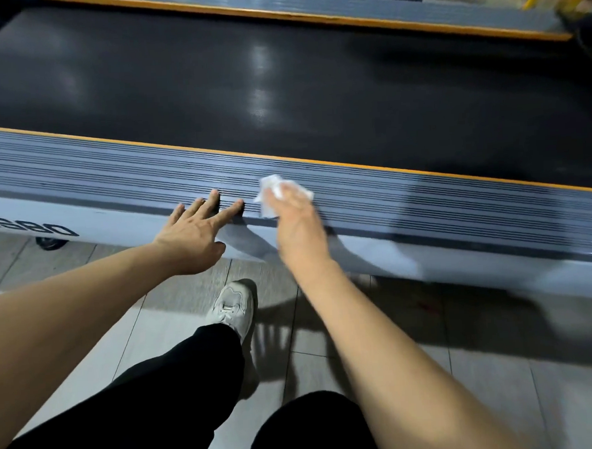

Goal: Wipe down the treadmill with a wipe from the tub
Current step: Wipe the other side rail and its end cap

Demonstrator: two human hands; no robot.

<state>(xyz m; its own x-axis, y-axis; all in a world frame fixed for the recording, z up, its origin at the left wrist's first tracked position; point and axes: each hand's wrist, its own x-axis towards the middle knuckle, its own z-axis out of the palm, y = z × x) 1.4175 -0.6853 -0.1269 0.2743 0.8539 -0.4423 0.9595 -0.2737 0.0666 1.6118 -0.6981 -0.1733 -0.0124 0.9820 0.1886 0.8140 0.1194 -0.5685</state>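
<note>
1. Two hands on the near side rail (423, 197) of the treadmill (281, 98): right hand (296, 221) has fingers curled round a white wipe (275, 191), pressing it on the ribbed grey rail.
2. Left hand (192, 235): fingers spread wide, tips resting on the rail edge, holding nothing.
3. Black belt beyond, orange trim; far rail past it.
4. Grey tile floor (501, 368); white shoe (233, 305), black trousers below.

Bare forearms, no sleeves showing; black trousers (180, 395) and a white laced sneaker (233, 306).
</note>
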